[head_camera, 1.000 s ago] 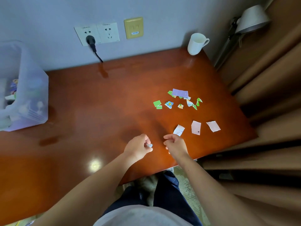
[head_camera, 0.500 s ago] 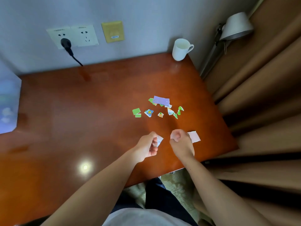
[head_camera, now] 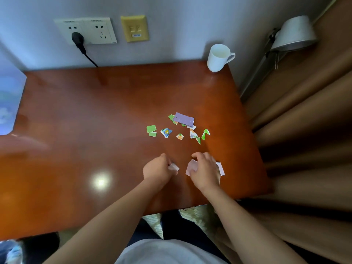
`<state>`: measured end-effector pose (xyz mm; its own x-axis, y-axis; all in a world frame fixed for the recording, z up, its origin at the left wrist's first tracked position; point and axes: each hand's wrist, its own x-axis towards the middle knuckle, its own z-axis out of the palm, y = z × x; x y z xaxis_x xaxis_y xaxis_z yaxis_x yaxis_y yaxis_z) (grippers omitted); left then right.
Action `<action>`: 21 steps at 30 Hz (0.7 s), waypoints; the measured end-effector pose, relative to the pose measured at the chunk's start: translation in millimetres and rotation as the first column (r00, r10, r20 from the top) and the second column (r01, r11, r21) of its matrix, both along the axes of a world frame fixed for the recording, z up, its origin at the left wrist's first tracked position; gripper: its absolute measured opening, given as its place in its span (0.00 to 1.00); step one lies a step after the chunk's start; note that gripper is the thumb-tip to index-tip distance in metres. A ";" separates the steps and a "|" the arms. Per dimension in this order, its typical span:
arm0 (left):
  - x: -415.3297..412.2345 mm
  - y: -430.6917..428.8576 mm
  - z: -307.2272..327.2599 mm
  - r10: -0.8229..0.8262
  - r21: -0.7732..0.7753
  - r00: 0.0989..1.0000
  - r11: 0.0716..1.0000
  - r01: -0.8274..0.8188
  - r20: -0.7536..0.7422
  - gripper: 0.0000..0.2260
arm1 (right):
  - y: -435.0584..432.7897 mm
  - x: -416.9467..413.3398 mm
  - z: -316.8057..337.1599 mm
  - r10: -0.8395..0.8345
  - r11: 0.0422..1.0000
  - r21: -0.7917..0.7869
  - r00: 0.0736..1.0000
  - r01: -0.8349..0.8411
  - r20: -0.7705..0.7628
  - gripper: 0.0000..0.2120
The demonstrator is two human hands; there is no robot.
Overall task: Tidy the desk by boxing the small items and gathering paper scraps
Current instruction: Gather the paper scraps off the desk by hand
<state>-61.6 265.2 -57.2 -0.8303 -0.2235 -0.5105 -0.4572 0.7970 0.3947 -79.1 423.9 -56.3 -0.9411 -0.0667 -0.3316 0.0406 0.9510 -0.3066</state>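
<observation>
Left hand point(head_camera: 158, 169) pinches a pale scrap point(head_camera: 173, 167) and right hand point(head_camera: 206, 171) curls its fingers round a pink scrap point(head_camera: 190, 166), both near the desk's front edge, with a third scrap point(head_camera: 221, 168) lying flat just beside the right hand. Beyond them lies a loose cluster point(head_camera: 179, 130) of jagged green, purple and cartoon-printed paper pieces, none with legible print. The desk point(head_camera: 95, 111) is glossy red-brown wood with a white mug point(head_camera: 218, 58) at its far corner, set against a grey wall with sockets point(head_camera: 85, 30) and a brown curtain point(head_camera: 304, 130) at right.
</observation>
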 end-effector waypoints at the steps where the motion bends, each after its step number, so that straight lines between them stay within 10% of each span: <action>1: -2.1 0.0 -1.7 -0.018 -0.003 1.000 1.000 0.018 -0.007 0.10 | 0.7 -0.8 -0.2 0.010 1.000 -0.017 1.000 -0.010 0.008 0.13; 6: -11.7 16.1 -2.2 0.027 0.272 0.999 0.962 -0.031 0.018 0.12 | 8.0 -1.2 0.9 -0.199 0.904 -0.350 0.966 0.246 0.165 0.10; 12: -27.5 50.5 13.3 0.382 0.685 0.844 0.498 -0.532 0.377 0.06 | 33.4 -2.7 13.3 -0.489 0.725 -0.499 0.865 0.475 0.113 0.09; 21: -41.0 78.6 5.9 0.343 0.725 0.810 0.367 -0.582 0.476 0.08 | 64.4 -11.8 6.8 -0.315 0.926 -0.164 0.934 0.341 0.166 0.18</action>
